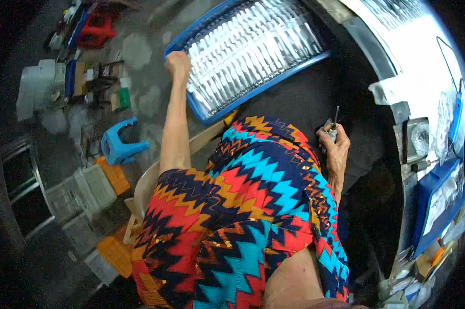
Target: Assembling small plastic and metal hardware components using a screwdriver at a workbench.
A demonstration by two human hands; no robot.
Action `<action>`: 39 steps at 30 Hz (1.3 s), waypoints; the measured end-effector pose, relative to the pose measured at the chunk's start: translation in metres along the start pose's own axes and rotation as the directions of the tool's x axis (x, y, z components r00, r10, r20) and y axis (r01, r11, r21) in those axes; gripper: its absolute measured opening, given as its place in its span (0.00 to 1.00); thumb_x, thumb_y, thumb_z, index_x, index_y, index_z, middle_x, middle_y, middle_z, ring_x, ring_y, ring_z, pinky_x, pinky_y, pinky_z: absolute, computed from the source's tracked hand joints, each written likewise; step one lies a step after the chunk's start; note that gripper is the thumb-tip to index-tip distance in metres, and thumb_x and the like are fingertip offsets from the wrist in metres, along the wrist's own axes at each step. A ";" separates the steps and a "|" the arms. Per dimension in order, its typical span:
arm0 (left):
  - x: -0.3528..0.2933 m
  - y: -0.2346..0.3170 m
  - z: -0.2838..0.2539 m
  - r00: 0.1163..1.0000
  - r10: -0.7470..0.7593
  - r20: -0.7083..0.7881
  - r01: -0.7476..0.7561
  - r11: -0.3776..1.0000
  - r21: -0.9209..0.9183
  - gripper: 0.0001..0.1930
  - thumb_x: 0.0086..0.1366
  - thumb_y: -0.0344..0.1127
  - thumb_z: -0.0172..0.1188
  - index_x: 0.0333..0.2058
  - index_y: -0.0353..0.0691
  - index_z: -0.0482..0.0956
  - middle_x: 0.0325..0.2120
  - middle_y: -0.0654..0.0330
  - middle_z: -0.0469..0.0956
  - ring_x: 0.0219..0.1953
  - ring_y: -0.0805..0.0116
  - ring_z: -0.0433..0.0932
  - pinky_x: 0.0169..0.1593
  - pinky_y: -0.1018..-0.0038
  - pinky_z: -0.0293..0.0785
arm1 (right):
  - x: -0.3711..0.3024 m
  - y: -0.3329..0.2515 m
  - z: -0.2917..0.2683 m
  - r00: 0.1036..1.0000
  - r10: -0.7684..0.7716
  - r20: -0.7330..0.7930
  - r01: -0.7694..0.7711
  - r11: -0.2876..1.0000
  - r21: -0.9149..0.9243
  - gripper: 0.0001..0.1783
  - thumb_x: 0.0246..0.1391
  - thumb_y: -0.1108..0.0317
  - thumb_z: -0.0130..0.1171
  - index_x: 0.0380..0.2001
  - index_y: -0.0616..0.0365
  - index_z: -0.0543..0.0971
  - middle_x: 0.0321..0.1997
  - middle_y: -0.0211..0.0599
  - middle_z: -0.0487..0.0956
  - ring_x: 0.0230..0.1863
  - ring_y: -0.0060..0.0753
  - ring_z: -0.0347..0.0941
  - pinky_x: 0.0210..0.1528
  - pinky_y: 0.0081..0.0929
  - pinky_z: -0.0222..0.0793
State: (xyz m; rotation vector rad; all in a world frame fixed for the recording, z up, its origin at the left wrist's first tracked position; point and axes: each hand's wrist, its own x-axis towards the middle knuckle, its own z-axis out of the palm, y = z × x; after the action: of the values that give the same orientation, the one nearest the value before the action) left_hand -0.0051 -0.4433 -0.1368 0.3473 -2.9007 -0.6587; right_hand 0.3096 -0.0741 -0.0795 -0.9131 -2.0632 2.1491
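A blue tray (294,72) lies tilted at the top middle, filled with rows of shiny, silvery clear pieces (253,51). My left hand (179,66) is closed on the tray's left rim, its arm stretched forward. To the right of my lap, my right hand (336,144) is closed round a small tool with a thin metal shaft (337,113) pointing up. The fingers cover most of that tool, so its exact kind does not show. My right hand is apart from the tray.
A brightly lit white worktable (423,62) runs along the right, with a blue tray (431,198) and plastic bags on it. On the left floor stand a blue plastic stool (120,147), orange crates (115,255), grey bins (88,188) and a red stool (96,28).
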 end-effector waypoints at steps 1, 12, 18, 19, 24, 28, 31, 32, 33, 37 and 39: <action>-0.012 0.027 -0.006 0.994 0.110 -0.004 -0.110 0.993 0.036 0.10 0.49 0.31 0.49 0.22 0.31 0.77 0.21 0.45 0.77 0.26 0.51 0.78 0.32 0.62 0.72 | -0.003 0.003 -0.004 1.000 0.014 -0.009 -0.014 1.000 -0.009 0.04 0.45 0.71 0.55 0.25 0.57 0.71 0.20 0.21 0.67 0.21 0.13 0.59 0.23 0.14 0.55; -0.101 0.281 -0.040 0.752 0.609 0.251 -0.230 0.600 -0.766 0.07 0.55 0.26 0.54 0.33 0.33 0.75 0.22 0.63 0.75 0.20 0.81 0.70 0.22 0.85 0.65 | -0.030 0.001 -0.026 0.989 -0.041 0.142 -0.013 0.933 0.359 0.08 0.46 0.71 0.57 0.28 0.60 0.69 0.27 0.35 0.75 0.23 0.18 0.67 0.25 0.16 0.63; -0.121 0.392 0.007 0.420 0.906 -0.052 -0.665 0.268 -0.697 0.09 0.54 0.27 0.52 0.35 0.34 0.75 0.27 0.54 0.77 0.29 0.64 0.76 0.37 0.73 0.72 | -0.066 0.005 -0.051 0.981 -0.002 0.194 -0.076 0.915 0.396 0.09 0.46 0.72 0.58 0.29 0.60 0.69 0.28 0.36 0.75 0.23 0.18 0.68 0.26 0.18 0.65; -0.116 0.406 0.021 0.341 0.937 -0.077 -0.743 0.219 -0.632 0.09 0.53 0.26 0.51 0.35 0.36 0.75 0.29 0.53 0.77 0.31 0.62 0.76 0.38 0.71 0.71 | -0.070 0.007 -0.054 0.980 0.005 0.197 -0.088 0.906 0.415 0.09 0.46 0.73 0.59 0.29 0.60 0.70 0.28 0.37 0.76 0.23 0.18 0.68 0.26 0.18 0.66; -0.102 0.433 0.065 0.091 0.977 -0.193 -0.938 0.019 -0.346 0.08 0.52 0.25 0.51 0.32 0.39 0.75 0.29 0.54 0.74 0.34 0.57 0.74 0.39 0.68 0.70 | -0.076 0.009 -0.059 0.981 -0.003 0.194 -0.091 0.875 0.475 0.09 0.46 0.73 0.58 0.30 0.60 0.70 0.28 0.37 0.76 0.23 0.19 0.68 0.26 0.18 0.65; -0.105 0.440 0.069 0.028 0.994 -0.103 -0.961 -0.001 -0.275 0.04 0.53 0.28 0.55 0.29 0.41 0.75 0.27 0.56 0.69 0.33 0.58 0.70 0.38 0.66 0.68 | -0.072 0.009 -0.052 0.985 0.015 0.174 -0.114 0.811 0.574 0.08 0.46 0.72 0.58 0.30 0.60 0.70 0.28 0.37 0.76 0.23 0.19 0.67 0.26 0.18 0.64; -0.103 0.438 0.069 0.017 0.994 -0.107 -0.970 -0.009 -0.244 0.04 0.52 0.28 0.57 0.29 0.42 0.75 0.27 0.58 0.70 0.35 0.59 0.70 0.39 0.65 0.67 | -0.069 0.007 -0.047 0.986 0.020 0.167 -0.102 0.860 0.500 0.08 0.47 0.72 0.57 0.30 0.61 0.70 0.28 0.37 0.76 0.23 0.18 0.67 0.26 0.17 0.64; -0.104 0.436 0.067 0.028 0.992 -0.122 -0.973 -0.001 -0.232 0.06 0.51 0.28 0.58 0.30 0.42 0.74 0.29 0.58 0.71 0.36 0.61 0.71 0.39 0.65 0.67 | -0.069 0.006 -0.046 0.986 0.029 0.163 -0.100 0.888 0.449 0.08 0.47 0.72 0.57 0.30 0.61 0.70 0.28 0.36 0.76 0.23 0.18 0.67 0.26 0.17 0.64; -0.104 0.434 0.064 0.040 0.990 -0.138 -0.976 0.009 -0.219 0.08 0.50 0.28 0.59 0.31 0.42 0.74 0.30 0.59 0.72 0.37 0.62 0.71 0.39 0.64 0.66 | -0.068 0.006 -0.045 0.986 0.031 0.161 -0.101 0.888 0.449 0.08 0.47 0.72 0.57 0.30 0.61 0.70 0.28 0.36 0.76 0.23 0.18 0.67 0.26 0.17 0.64; -0.102 0.423 0.048 -0.040 0.967 -0.250 -0.968 -0.100 -0.232 0.14 0.50 0.25 0.57 0.38 0.44 0.71 0.34 0.61 0.74 0.39 0.63 0.72 0.41 0.64 0.65 | -0.066 0.002 -0.045 0.985 0.048 0.165 -0.121 0.875 0.469 0.07 0.45 0.74 0.55 0.30 0.62 0.70 0.27 0.40 0.75 0.21 0.20 0.67 0.24 0.18 0.64; -0.100 0.420 0.045 -0.072 0.959 -0.275 -0.944 -0.155 -0.292 0.15 0.50 0.23 0.56 0.38 0.44 0.71 0.34 0.60 0.74 0.39 0.62 0.72 0.42 0.65 0.65 | -0.064 -0.004 -0.045 0.982 0.053 0.183 -0.136 0.866 0.481 0.07 0.46 0.74 0.55 0.30 0.63 0.70 0.27 0.40 0.76 0.20 0.20 0.67 0.23 0.18 0.64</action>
State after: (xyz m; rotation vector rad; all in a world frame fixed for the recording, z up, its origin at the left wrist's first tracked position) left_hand 0.0021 -0.0314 -0.0007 -1.8055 -1.8556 -0.7989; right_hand 0.3797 -0.0587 -0.0490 -0.8009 -1.4113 2.6934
